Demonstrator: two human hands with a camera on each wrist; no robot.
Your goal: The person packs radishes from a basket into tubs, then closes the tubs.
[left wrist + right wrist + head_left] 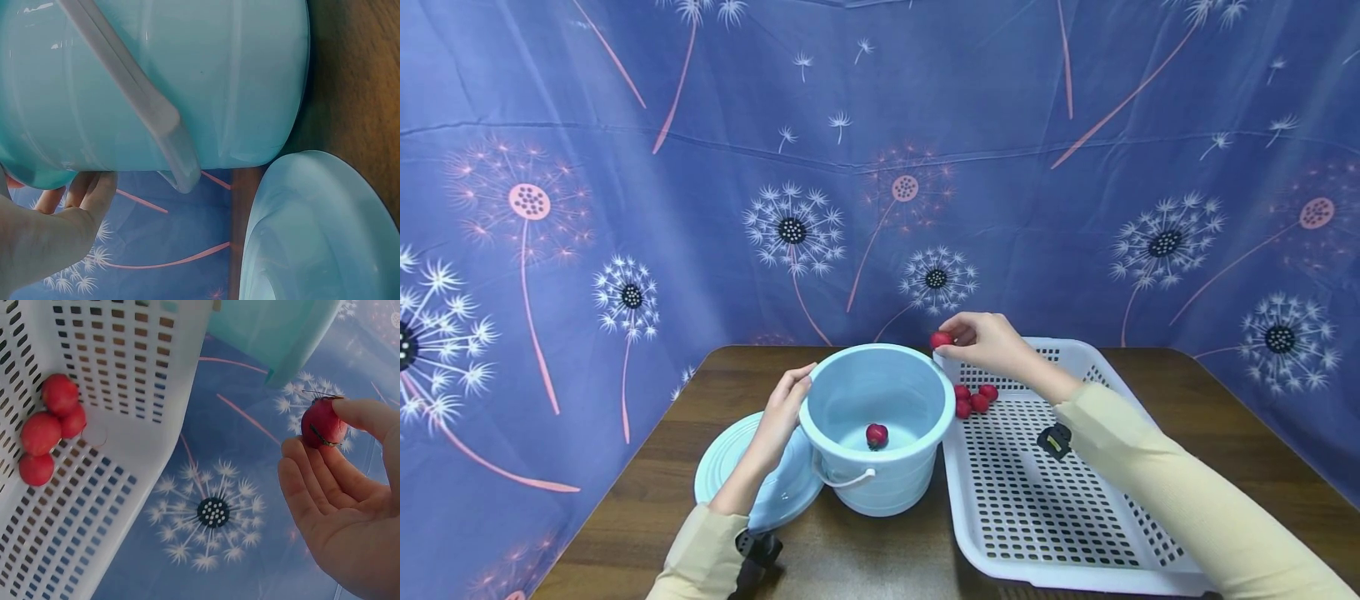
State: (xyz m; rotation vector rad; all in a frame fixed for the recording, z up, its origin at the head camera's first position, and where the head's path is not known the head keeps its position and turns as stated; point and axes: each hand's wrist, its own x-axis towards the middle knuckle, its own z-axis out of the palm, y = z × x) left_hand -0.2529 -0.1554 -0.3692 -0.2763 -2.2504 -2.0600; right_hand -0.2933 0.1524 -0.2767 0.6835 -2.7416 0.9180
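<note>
A light blue bucket (880,479) stands upright with one red radish (877,435) on its bottom. My left hand (785,408) holds the bucket at the left of its rim; in the left wrist view, fingers (97,194) touch the outer wall beside the rim. Between thumb and fingertips, my right hand (992,342) pinches another radish (323,422), above the far left corner of a white perforated basket (958,508) and just right of the bucket. Several radishes (41,433) lie together in that basket's corner.
A round blue lid (718,471) lies on the wooden table (625,508), left of the bucket and partly behind my left forearm. The bucket's white handle (850,481) hangs down at its front. A blue dandelion-print cloth (1030,208) hangs behind the table.
</note>
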